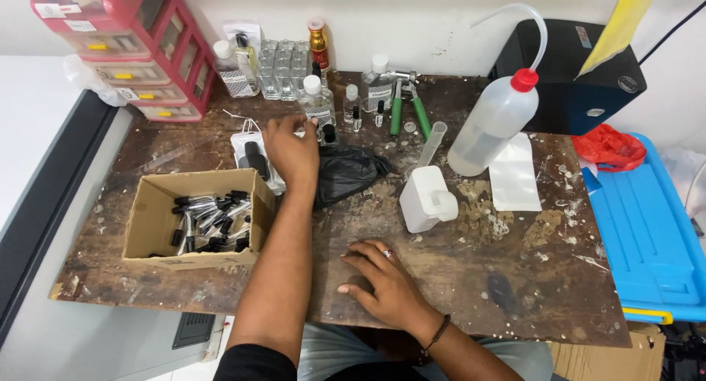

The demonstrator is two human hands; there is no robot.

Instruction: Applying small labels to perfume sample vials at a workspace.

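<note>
My left hand [290, 151] at frame centre-left, fingers loosely on a white packet [250, 157] (grip unclear), right hand [382, 282] flat, empty, on the wooden table [515, 278].

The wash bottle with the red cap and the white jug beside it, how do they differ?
The wash bottle is tall, translucent and leaning, with a red cap and a long bent spout tube; the white jug is squat, opaque and blocky, with a side handle. The wash bottle shows clear liquid inside; the jug's contents are hidden. Both are plastic and stand on the worn wooden table.
</note>
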